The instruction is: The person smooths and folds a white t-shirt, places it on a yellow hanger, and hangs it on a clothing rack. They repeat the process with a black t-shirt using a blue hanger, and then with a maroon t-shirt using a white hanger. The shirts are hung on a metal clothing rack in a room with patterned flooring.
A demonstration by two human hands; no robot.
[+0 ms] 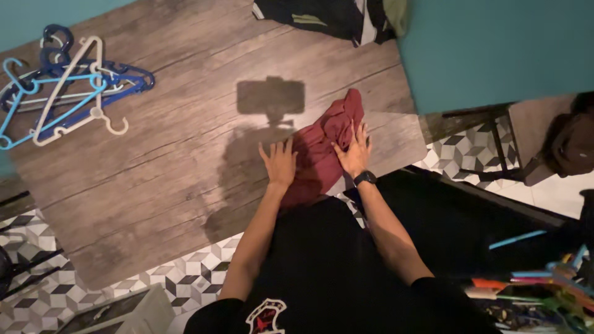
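Grey wood-grain desk (pixel 154 179) carries a crumpled maroon garment (pixel 322 145) at its near right edge. Left hand (pixel 278 162) and right hand (pixel 354 151) press flat on it, fingers spread, gripping nothing. Plastic hangers (pixel 65 86) lie far left.

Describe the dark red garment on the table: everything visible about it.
The dark red garment looks like soft, creased cloth, bunched rather than flat. It lies near the wooden table's right front edge, one end pointing away from the person, the near end draping over the edge. The left hand presses flat at its left side; the right hand, wrist bearing a black watch, rests on it.
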